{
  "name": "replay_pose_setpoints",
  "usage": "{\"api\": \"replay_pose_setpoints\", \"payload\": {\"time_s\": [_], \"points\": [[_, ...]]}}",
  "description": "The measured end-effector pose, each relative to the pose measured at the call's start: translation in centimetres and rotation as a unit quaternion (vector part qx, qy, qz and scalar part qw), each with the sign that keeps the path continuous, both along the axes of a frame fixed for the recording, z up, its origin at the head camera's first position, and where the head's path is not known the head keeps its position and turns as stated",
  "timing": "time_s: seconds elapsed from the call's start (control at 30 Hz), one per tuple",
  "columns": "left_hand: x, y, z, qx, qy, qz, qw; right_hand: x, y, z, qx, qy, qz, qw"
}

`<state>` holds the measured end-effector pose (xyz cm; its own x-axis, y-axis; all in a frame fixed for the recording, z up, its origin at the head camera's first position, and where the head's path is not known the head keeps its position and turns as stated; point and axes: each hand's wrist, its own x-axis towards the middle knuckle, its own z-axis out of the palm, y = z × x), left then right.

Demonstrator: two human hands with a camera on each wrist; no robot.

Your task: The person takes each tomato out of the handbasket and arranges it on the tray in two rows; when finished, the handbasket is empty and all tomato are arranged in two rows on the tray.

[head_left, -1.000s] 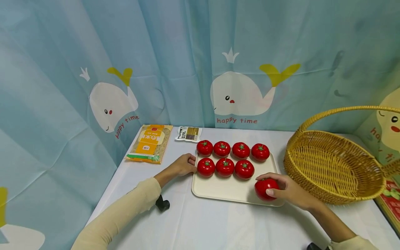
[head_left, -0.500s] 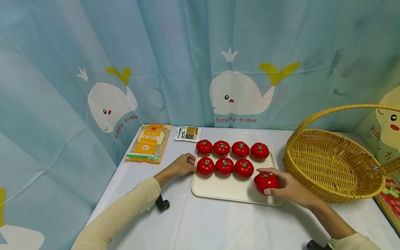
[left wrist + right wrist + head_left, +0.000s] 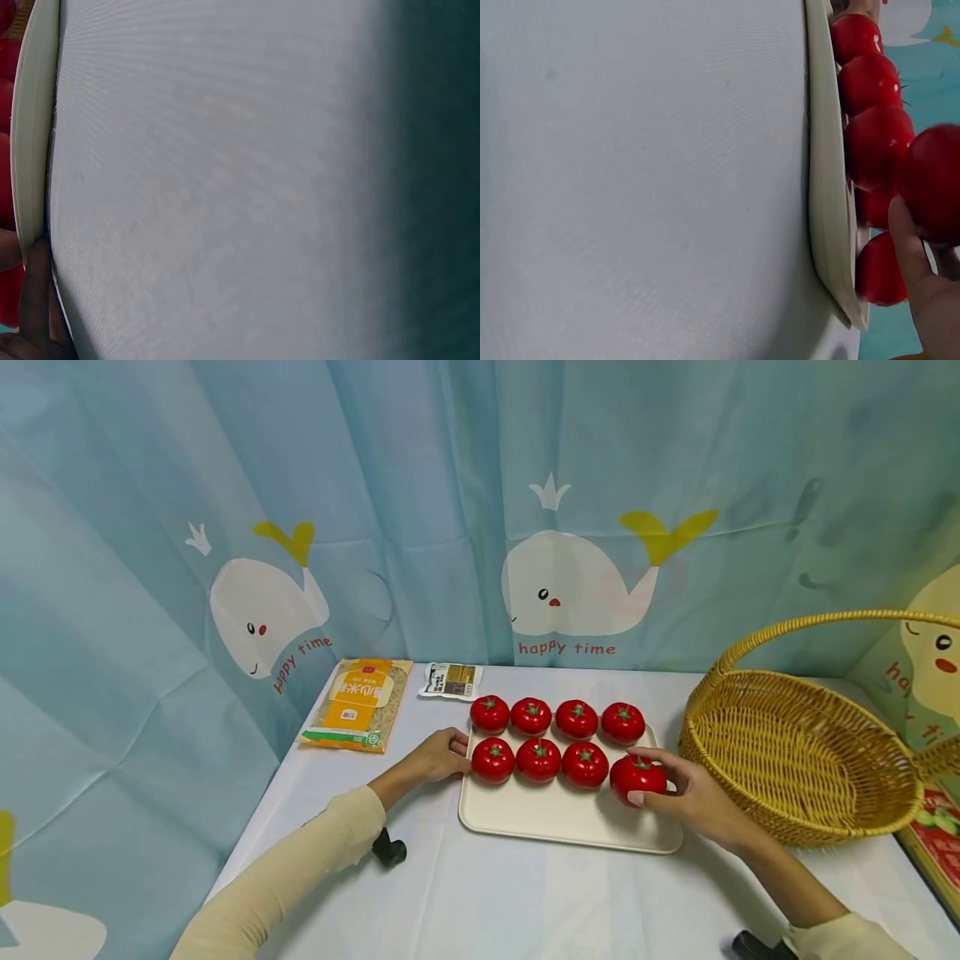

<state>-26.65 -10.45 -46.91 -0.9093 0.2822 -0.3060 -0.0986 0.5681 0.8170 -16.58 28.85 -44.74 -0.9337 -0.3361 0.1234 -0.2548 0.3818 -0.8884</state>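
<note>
Several red tomatoes with green tops sit in two rows on a cream rectangular tray, among them a back-row tomato. At the tray's right side my right hand grips a tomato, thumb on the near side and fingers over the far side. In the right wrist view this held tomato appears above the tray's other tomatoes. My left hand pinches the tray's left rim; the left wrist view shows the thumb inside the rim and fingers against its outer side.
A yellow wicker basket with a tall handle stands right of the tray. An orange-labelled bag of grain and a small white packet lie back left. A red printed box shows at the right edge, and a patterned curtain hangs behind.
My right hand has carried its tomato away from me, from the tray's near right corner to beside the front row's end. The left hand stays at the rim.
</note>
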Motion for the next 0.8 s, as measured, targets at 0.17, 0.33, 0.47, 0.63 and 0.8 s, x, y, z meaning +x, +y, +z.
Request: {"api": "replay_pose_setpoints", "payload": {"time_s": [0.17, 0.33, 0.47, 0.63, 0.8], "points": [[0.1, 0.0, 0.0, 0.007, -0.006, 0.001, 1.0000, -0.4, -0.2, -0.2, 0.031, 0.003, -0.045, 0.9985], [0.1, 0.0, -0.1, 0.014, -0.010, 0.003, 0.9998, -0.8, -0.1, -0.3, 0.049, -0.008, -0.075, 0.9959], [0.0, -0.1, -0.1, 0.010, -0.009, 0.002, 0.9999, -1.0, 0.0, -0.3, 0.059, -0.004, -0.090, 0.9942], [-0.1, 0.0, -0.1, 0.002, -0.008, 0.002, 1.0000, -1.5, 0.0, -0.5, 0.052, 0.003, -0.094, 0.9943], [-0.1, 0.0, -0.1, -0.001, -0.007, -0.001, 1.0000, -1.9, -0.1, -0.8, 0.054, 0.009, -0.088, 0.9946]]}}
